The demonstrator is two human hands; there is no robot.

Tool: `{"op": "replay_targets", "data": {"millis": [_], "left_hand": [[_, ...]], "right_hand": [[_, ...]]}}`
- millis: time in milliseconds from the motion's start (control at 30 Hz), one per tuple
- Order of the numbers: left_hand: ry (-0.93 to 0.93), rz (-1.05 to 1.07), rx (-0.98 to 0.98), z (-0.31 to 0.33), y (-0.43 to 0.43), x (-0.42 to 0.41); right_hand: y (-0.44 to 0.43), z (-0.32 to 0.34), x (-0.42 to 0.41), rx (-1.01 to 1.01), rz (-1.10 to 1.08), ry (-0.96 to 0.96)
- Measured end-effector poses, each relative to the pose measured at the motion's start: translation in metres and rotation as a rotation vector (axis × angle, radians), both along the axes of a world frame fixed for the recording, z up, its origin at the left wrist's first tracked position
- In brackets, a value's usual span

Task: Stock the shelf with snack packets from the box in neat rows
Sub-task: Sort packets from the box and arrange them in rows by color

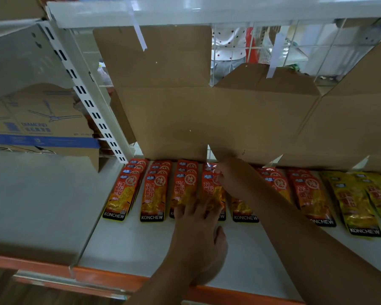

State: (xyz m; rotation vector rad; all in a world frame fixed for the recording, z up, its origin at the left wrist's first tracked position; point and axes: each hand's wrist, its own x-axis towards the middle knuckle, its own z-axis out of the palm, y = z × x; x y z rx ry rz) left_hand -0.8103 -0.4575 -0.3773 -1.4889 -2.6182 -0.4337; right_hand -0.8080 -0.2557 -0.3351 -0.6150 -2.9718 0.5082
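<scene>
A white shelf (pixel 163 249) backed by flattened cardboard (pixel 174 106) carries overlapping stacks of red snack packets (pixel 153 194), with yellow packets (pixel 352 201) to the right. The left hand (pixel 198 234) presses spread, straight fingers on the lower end of the fourth stack (pixel 209 186). The right hand (pixel 231 179) reaches its top edge; pinching or merely touching cannot be told. The step looks like squaring this stack. Next, its bottom edge needs aligning with its neighbours.

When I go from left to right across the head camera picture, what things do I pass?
Printed fan carton → white slotted post → red snack packets in rows → yellow snack packets.
</scene>
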Motion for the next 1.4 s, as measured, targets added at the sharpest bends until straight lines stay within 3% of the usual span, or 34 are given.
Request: {"op": "replay_targets", "data": {"millis": [200, 433, 733, 933, 1400], "left_hand": [[0.017, 0.002, 0.01, 0.001, -0.001, 0.0], [-0.056, 0.017, 0.093, 0.007, -0.003, 0.0], [-0.019, 0.211, 0.106, 0.02, -0.051, -0.017], [0.057, 0.2, 0.07, 0.017, -0.083, -0.016], [-0.094, 0.388, -0.122, 0.01, -0.085, -0.023]], "right_hand": [[-0.001, 0.006, 0.006, -0.019, -0.031, 0.028], [-0.013, 0.015, 0.025, -0.072, -0.089, 0.21], [-0.064, 0.035, 0.048, -0.068, -0.01, 0.343], [-0.099, 0.039, 0.055, -0.011, -0.02, 0.272], [-0.145, 0.01, 0.02, 0.128, 0.08, -0.006]]}}
